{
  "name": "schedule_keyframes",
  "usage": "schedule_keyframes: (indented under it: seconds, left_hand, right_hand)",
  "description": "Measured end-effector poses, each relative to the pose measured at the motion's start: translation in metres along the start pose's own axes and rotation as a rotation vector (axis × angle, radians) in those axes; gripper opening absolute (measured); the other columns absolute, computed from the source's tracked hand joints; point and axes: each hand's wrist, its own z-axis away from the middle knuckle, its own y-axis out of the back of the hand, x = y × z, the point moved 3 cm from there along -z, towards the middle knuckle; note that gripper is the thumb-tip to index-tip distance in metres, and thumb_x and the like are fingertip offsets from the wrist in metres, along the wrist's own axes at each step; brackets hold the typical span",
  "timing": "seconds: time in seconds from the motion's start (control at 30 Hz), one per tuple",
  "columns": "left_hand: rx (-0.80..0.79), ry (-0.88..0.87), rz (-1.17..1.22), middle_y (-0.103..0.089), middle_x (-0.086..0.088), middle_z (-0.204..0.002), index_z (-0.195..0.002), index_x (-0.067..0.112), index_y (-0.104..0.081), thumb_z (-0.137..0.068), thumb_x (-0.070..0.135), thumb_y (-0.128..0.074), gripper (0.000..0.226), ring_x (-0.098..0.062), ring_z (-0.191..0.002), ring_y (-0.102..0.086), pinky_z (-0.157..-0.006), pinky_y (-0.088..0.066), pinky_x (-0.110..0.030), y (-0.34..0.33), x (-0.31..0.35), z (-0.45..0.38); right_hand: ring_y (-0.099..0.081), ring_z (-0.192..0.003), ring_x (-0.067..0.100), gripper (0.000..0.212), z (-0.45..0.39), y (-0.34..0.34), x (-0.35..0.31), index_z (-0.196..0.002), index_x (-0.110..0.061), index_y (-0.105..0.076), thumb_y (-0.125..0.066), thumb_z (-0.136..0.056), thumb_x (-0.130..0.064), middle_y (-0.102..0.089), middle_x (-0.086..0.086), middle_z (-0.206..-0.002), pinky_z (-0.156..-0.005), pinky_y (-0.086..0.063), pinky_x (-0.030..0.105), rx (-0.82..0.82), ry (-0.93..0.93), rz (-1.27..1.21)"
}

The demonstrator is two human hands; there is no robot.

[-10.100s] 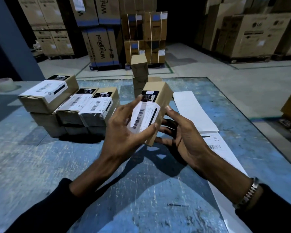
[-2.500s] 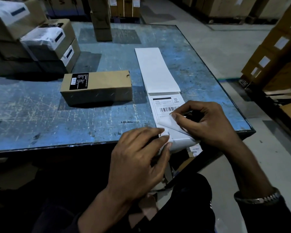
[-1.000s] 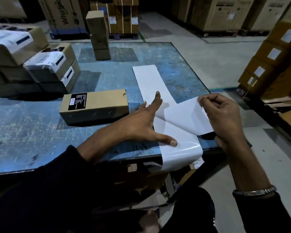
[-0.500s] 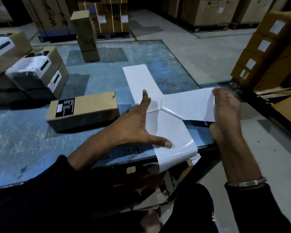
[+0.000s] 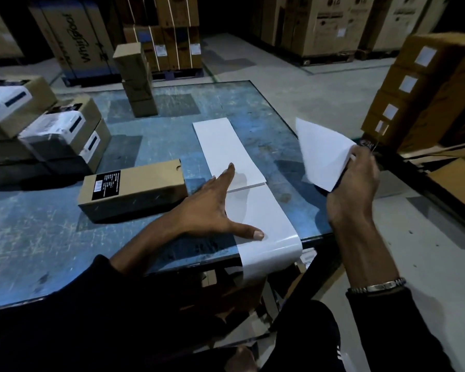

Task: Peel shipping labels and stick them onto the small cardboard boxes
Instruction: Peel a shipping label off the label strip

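Observation:
A small brown cardboard box with a black printed patch lies flat on the blue table, carrying no white label. Right of it a long white strip of label backing runs toward me and droops over the table's front edge. My left hand presses flat on that strip with straight, spread fingers. My right hand pinches a peeled white label by its edge, held up in the air over the table's right edge, free of the strip, blank side toward me.
Several small boxes with white labels are stacked at the table's left. Three unlabelled small boxes stand stacked at the far edge. More cartons sit on the floor at right, and large cartons line the back.
My right hand has pulled the label fully off the backing and lifted it up and to the right. My left hand stays pressed on the strip.

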Motion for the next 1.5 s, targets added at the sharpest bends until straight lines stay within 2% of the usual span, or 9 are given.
schedule_keyframes:
  seconds: [0.1,0.27,0.4,0.53,0.73,0.93,1.03,1.17,1.5]
  left_hand:
    - [0.099,-0.059,0.325,-0.018,0.019,-0.175,-0.171,0.035,-0.01,-0.064,0.08,-0.085,0.137,-0.001,-0.16,-0.02,-0.133,-0.02,-0.036,0.003,-0.001,0.001]
    - [0.382,-0.128,0.92,-0.076,-0.003,-0.131,-0.136,0.014,-0.069,-0.104,0.039,-0.065,0.04,-0.013,-0.129,-0.067,-0.113,-0.053,-0.036,0.027,0.014,0.017]
    - [0.376,0.059,1.175,-0.079,-0.019,-0.113,-0.122,0.0,-0.073,-0.106,0.051,-0.056,0.056,-0.024,-0.103,-0.078,-0.092,-0.062,-0.034,0.044,0.001,0.035]
    - [0.453,0.118,1.215,-0.079,-0.017,-0.115,-0.124,0.007,-0.075,-0.102,0.034,-0.064,0.036,-0.021,-0.088,-0.077,-0.073,-0.064,-0.034,0.058,-0.02,0.052]
    - [0.534,0.141,1.153,-0.08,-0.019,-0.106,-0.115,0.006,-0.076,-0.101,0.025,-0.066,0.026,-0.029,-0.081,-0.076,-0.062,-0.062,-0.039,0.08,-0.044,0.074]
    - [0.605,0.113,1.194,-0.08,-0.018,-0.104,-0.112,0.004,-0.079,-0.099,0.022,-0.069,0.024,-0.028,-0.082,-0.075,-0.06,-0.059,-0.03,0.096,-0.061,0.08]
    - [0.624,0.112,1.154,-0.081,-0.016,-0.104,-0.11,0.007,-0.081,-0.099,0.023,-0.07,0.023,-0.027,-0.086,-0.075,-0.06,-0.058,-0.027,0.106,-0.068,0.079]
    - [0.611,0.074,1.032,-0.083,-0.005,-0.094,-0.096,0.013,-0.081,-0.099,0.024,-0.071,0.015,-0.017,-0.079,-0.078,-0.061,-0.057,-0.023,0.126,-0.076,0.07]
    - [0.484,-0.006,0.745,-0.083,-0.001,-0.096,-0.094,0.019,-0.084,-0.098,0.025,-0.076,0.011,-0.018,-0.094,-0.079,-0.086,-0.063,-0.034,0.153,-0.109,0.026]
  right_hand:
    - [-0.062,-0.082,0.002,0.009,0.02,-0.015,-0.016,-0.1,-0.023,-0.055,-0.052,-0.107,-0.028,-0.065,-0.02,-0.084,-0.075,-0.049,0.027,-0.051,0.189,0.112]
    - [-0.053,-0.064,0.0,0.005,0.089,-0.043,-0.042,-0.107,-0.016,-0.049,-0.05,-0.112,-0.017,-0.055,-0.023,-0.075,-0.061,-0.043,0.022,-0.335,0.652,0.379]
    - [-0.068,-0.086,-0.001,0.009,0.139,-0.055,-0.032,-0.115,-0.017,-0.052,-0.051,-0.11,-0.024,-0.059,-0.026,-0.099,-0.07,-0.053,0.018,-0.519,0.972,0.515]
    - [-0.074,-0.097,0.019,0.02,0.171,-0.062,-0.021,-0.122,-0.017,-0.062,-0.052,-0.108,-0.026,-0.076,0.0,-0.116,-0.077,-0.057,0.026,-0.719,1.106,0.556]
    - [-0.071,-0.118,0.029,0.02,0.191,-0.075,-0.01,-0.094,0.0,-0.075,-0.076,-0.095,-0.02,-0.075,0.01,-0.125,-0.096,-0.056,0.044,-0.807,1.164,0.522]
    - [-0.058,-0.133,0.032,0.052,0.183,-0.08,-0.004,-0.106,-0.004,-0.073,-0.08,-0.089,-0.052,-0.065,0.012,-0.137,-0.109,-0.044,0.038,-0.847,1.0,0.537]
    - [-0.067,-0.123,0.021,0.055,0.173,-0.086,0.008,-0.109,-0.016,-0.07,-0.077,-0.086,-0.065,-0.072,0.006,-0.124,-0.094,-0.057,0.044,-0.725,0.47,0.328]
    - [-0.074,-0.082,0.019,0.052,0.165,-0.101,0.02,-0.116,-0.011,-0.063,-0.087,-0.081,-0.041,-0.08,0.007,-0.09,-0.067,-0.056,0.029,-0.682,-0.108,0.156]
    - [-0.066,-0.073,0.016,0.031,0.155,-0.101,0.034,-0.113,-0.015,-0.068,-0.082,-0.085,-0.012,-0.075,0.003,-0.076,-0.063,-0.05,0.022,-0.639,-0.182,0.215]
